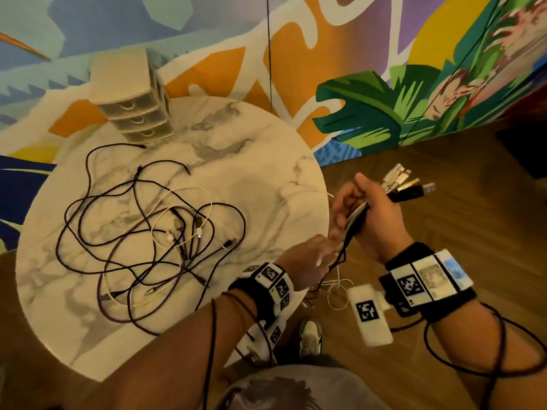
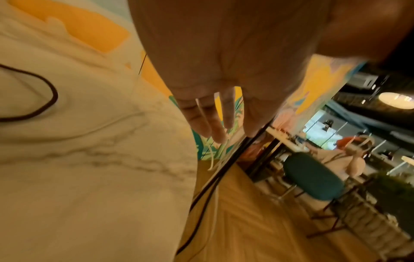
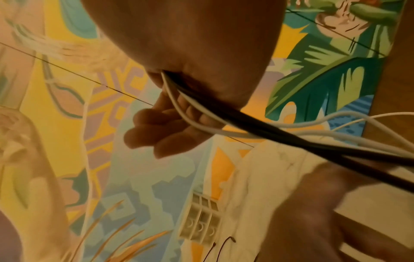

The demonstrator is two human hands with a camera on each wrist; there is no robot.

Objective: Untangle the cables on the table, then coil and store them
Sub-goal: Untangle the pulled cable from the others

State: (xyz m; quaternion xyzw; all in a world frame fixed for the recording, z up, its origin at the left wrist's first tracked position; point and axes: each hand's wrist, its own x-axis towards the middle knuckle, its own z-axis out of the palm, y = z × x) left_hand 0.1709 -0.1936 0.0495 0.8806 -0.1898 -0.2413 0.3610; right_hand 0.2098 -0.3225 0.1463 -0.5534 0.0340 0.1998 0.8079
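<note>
Grip, right hand [image 1: 373, 216]: fist closed around bundle of black and white cables [image 1: 356, 216].
Left hand [image 1: 310, 257]: fingers straight, touching bundle.
Round marble table [image 1: 266, 179]: tangled black and white cables [image 1: 142, 232].

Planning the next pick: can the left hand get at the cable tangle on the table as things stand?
Probably yes: the left hand is just off the table's edge, nothing between it and the tangle, though it touches the held cables.
</note>
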